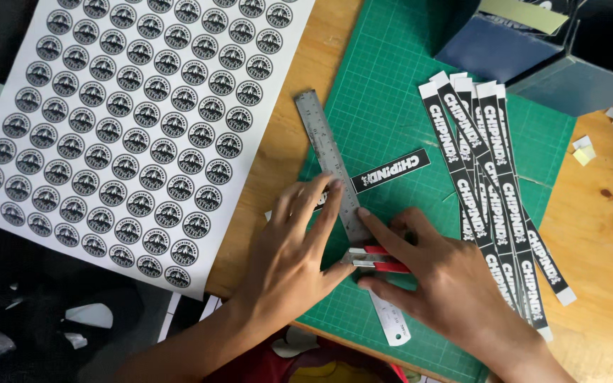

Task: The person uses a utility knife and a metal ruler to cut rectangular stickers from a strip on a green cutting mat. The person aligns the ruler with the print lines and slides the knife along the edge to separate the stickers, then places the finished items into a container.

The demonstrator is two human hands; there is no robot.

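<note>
On the green cutting mat (pixel 391 106), our left hand (pixel 296 245) lies flat, its grip spread apart, pressing the steel ruler (pixel 324 145) over a black strip (pixel 390 170). Our right hand (pixel 438 273) has its grip clamped on a red cutter (pixel 381 259) touching the ruler's edge.

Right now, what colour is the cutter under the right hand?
Red and white cutter, gripped by the right hand; head view.

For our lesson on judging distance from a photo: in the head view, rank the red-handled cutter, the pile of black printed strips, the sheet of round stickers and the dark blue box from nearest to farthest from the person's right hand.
From the right hand:
1. Red-handled cutter, held under its fingers.
2. Pile of black printed strips, just right of the hand.
3. Dark blue box, top right.
4. Sheet of round stickers, far left, beyond the left hand.
</note>
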